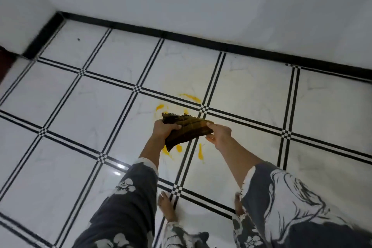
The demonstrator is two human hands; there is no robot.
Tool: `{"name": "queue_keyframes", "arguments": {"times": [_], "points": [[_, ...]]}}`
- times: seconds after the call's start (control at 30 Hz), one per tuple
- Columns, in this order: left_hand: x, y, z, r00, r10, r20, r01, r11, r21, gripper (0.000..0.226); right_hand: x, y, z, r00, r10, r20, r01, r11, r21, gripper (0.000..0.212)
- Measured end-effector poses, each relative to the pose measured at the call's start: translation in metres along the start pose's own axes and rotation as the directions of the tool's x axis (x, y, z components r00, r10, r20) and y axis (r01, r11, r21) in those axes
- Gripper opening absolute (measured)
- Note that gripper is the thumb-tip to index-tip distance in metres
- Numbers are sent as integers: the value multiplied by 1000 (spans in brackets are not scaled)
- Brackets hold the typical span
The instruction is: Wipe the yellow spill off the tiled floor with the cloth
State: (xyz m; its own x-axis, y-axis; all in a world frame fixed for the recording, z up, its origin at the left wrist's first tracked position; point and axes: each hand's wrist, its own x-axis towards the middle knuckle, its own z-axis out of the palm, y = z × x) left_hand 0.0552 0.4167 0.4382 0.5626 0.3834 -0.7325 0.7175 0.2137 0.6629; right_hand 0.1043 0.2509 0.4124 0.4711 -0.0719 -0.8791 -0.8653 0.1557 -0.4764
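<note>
Over glossy white floor tiles [251, 90] crossed by black double lines, the fingers of my left hand [166, 128] curl round one end of the folded dark brown woven cloth [187, 131] and my right hand [218, 136] pinches the other end, holding it off the floor above the scattered yellow liquid spill [190, 97]. I'd judge it best to press the fold flat on the outer streaks and drag them inward.

From my seat, the cloth [187, 131] hides the middle of the yellow spill [191, 97] and most fingers of the left hand [163, 130]. At nine o'clock the edge cuts off a dark red shape [5, 62]; the speck [78, 39] at ten o'clock is too small to name.
</note>
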Motion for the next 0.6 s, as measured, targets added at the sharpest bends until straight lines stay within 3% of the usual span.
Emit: {"name": "queue_keyframes", "arguments": {"times": [0.13,0.27,0.43,0.6], "points": [[3,18,-60,998,38,46,-40,998,38,47,-24,26,44,1000,12,-13,-13,999,-50,32],[17,21,-106,990,42,132,-57,992,115,46,-43,63,74,999,-9,-42,5,995,-99,16],[33,9,-151,988,26,154,-65,964,256,39,-65,110,100,995,-32,-100,16,987,-158,22],[48,-13,-167,982,-28,184,-38,938,345,42,-78,149,118,993,-49,-104,47,999,-18,26]]}}
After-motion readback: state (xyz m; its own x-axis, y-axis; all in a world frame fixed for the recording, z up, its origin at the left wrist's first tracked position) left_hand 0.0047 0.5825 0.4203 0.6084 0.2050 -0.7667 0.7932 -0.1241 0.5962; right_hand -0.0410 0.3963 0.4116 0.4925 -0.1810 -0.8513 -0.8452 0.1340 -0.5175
